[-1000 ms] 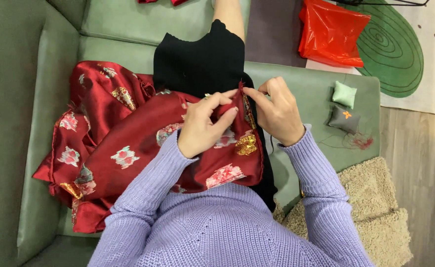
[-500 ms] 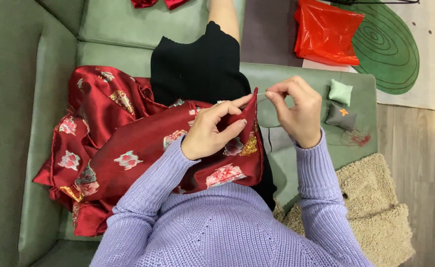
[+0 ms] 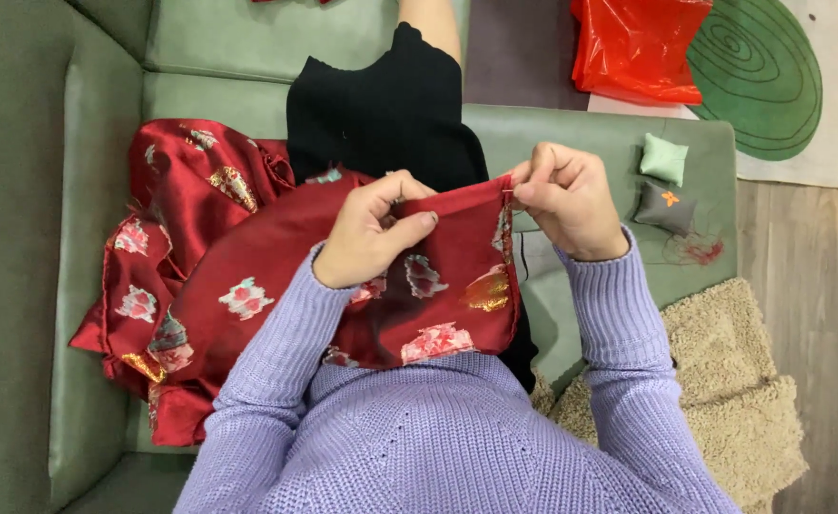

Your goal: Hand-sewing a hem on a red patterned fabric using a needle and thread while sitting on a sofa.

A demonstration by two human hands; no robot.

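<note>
While the green sofa (image 3: 571,143) carries me, red brocade fabric (image 3: 276,286) drapes my lap; left hand (image 3: 371,238) pinches its top edge, right hand (image 3: 566,200) grips the corner, seemingly a needle—keep that hem taut, I'd say.

red patterned satin cloth (image 3: 247,286) | crumpled on lap, sofa | top edge lifted taut

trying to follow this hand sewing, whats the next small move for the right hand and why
Probably draw the right hand a little further up and away from the red patterned fabric. Its fingertips pinch right at the fabric's top corner, a dark thread hangs slack just below, and the left hand holds the edge taut beside it. No needle is clear enough to tell.
</note>
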